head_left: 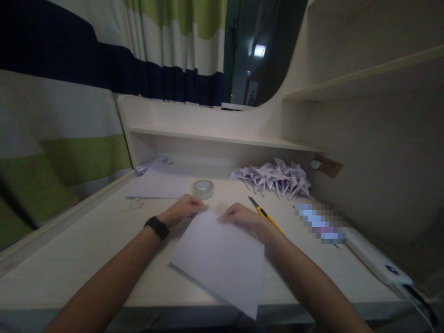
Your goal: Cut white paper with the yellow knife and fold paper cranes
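Two bare hands press the far edge of a white paper sheet (222, 259) on a pale desk (69, 259).

The left hand (182, 209), a black band (157, 227) at its wrist, and the right hand (243, 217) both lie fingers-down on the sheet's far edge, pinching or flattening it; which one cannot be told. The sheet lies at the desk's near edge, one corner hanging over. This looks like an early fold; the next move likely calls for aligning edges, then creasing. A tape roll (203, 188) and a yellow utility knife (265, 214) sit just beyond the hands. Folded paper pinwheels (274, 178) are heaped by the back right corner.
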Available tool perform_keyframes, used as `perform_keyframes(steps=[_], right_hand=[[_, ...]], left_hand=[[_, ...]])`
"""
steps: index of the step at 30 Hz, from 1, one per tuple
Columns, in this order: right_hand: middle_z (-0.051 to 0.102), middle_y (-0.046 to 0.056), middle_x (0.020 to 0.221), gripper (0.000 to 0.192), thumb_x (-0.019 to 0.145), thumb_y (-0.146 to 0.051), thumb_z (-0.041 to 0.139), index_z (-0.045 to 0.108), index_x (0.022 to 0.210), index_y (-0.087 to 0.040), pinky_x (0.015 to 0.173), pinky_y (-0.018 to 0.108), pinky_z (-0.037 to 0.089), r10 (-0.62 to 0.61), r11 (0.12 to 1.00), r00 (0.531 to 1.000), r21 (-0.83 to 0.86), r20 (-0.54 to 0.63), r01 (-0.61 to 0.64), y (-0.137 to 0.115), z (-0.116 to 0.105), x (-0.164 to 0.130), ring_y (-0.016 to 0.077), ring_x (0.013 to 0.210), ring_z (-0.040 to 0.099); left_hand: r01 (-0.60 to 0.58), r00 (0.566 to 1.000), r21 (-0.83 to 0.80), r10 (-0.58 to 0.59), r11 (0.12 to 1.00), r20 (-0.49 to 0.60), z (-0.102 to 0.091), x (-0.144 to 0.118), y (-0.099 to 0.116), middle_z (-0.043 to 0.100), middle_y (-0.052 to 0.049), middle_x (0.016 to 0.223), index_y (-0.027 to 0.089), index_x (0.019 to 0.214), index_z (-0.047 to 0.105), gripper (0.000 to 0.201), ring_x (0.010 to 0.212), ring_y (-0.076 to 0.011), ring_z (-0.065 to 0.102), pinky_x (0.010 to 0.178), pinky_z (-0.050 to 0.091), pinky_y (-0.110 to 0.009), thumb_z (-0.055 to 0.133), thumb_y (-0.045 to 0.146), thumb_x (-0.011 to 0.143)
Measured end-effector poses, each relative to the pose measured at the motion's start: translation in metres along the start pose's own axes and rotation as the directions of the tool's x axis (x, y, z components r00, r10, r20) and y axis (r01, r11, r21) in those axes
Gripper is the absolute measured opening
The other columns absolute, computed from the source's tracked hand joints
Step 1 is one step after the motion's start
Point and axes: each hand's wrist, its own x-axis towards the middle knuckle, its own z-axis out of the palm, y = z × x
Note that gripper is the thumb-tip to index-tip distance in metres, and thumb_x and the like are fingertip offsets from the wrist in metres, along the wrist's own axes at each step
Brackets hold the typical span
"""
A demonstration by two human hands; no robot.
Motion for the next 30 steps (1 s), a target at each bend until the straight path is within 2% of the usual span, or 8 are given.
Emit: perform_keyframes(steps=[4,7,11,18,24,27,30], right_hand=[[0.056,-0.001,0.045,0.028,0.065,-0.038,0.076,0.067,0.061,-0.012,0.039,0.022,0.023,0.025,1.0,1.0,0.019,0.008,-0.025,0.002,-0.001,0.0,0.0076,0.037,0.039],[0.056,-0.002,0.045,0.025,0.065,-0.035,0.075,0.067,0.062,-0.011,0.039,0.022,0.023,0.038,0.999,0.999,0.018,0.024,-0.038,0.0,0.002,-0.001,0.0073,0.037,0.039],[0.054,-0.003,0.045,0.025,0.066,-0.034,0.075,0.067,0.062,-0.011,0.04,0.021,0.023,0.042,0.999,0.998,-0.009,0.035,-0.042,-0.004,0.009,-0.005,0.0064,0.037,0.039],[0.053,-0.003,0.045,0.028,0.069,-0.037,0.073,0.067,0.063,-0.01,0.04,0.02,0.024,0.041,0.997,0.997,-0.074,0.072,-0.036,-0.004,0.009,-0.006,0.006,0.038,0.039],[0.049,-0.005,0.044,0.032,0.067,-0.039,0.075,0.064,0.056,-0.012,0.039,0.02,0.023,0.013,0.991,0.99,-0.131,0.144,0.006,-0.001,-0.003,0.0,0.0058,0.039,0.037],[0.047,-0.006,0.042,0.031,0.067,-0.038,0.075,0.062,0.054,-0.012,0.039,0.019,0.023,0.012,0.992,0.988,-0.128,0.152,0.008,-0.003,-0.003,0.0,0.0053,0.038,0.035],[0.045,-0.006,0.04,0.03,0.066,-0.035,0.076,0.061,0.052,-0.013,0.039,0.019,0.023,0.016,0.992,0.988,-0.125,0.153,0.003,-0.005,0.002,-0.003,0.0048,0.037,0.034]], left_hand=[[0.011,1.0,0.029,-0.012,1.0,0.014,0.0,0.0,0.0,0.041,0.004,0.048,0.016,0.052,0.053,0.044,0.046,-0.0094,0.034,0.047,0.023,-0.024,0.065,0.053,0.073],[-0.006,0.999,0.033,0.004,0.999,0.047,0.003,0.001,-0.003,0.052,0.001,0.054,0.014,0.06,0.063,0.04,0.049,-0.011,0.041,0.048,0.028,-0.024,0.065,0.051,0.075],[-0.042,0.988,0.069,0.031,0.997,0.152,0.006,0.002,-0.008,0.064,-0.005,0.065,0.013,0.071,0.073,0.034,0.057,-0.0144,0.05,0.052,0.033,-0.024,0.067,0.047,0.073],[-0.039,0.986,0.142,0.015,0.989,0.165,0.007,0.0,-0.003,0.056,-0.001,0.052,0.013,0.058,0.067,0.036,0.049,-0.0118,0.042,0.048,0.027,-0.024,0.066,0.046,0.074],[-0.039,0.987,0.137,0.017,0.99,0.16,0.003,-0.001,-0.004,0.058,-0.002,0.054,0.013,0.06,0.067,0.036,0.049,-0.0119,0.043,0.048,0.028,-0.024,0.066,0.046,0.073],[-0.038,0.985,0.129,0.016,0.991,0.172,0.001,0.0,-0.006,0.058,-0.001,0.053,0.014,0.06,0.067,0.035,0.048,-0.0119,0.043,0.047,0.028,-0.023,0.066,0.046,0.073],[-0.06,0.976,0.131,0.031,0.99,0.214,0.002,0.0,-0.007,0.065,-0.003,0.06,0.015,0.066,0.072,0.032,0.052,-0.0135,0.049,0.05,0.032,-0.023,0.066,0.046,0.073]])
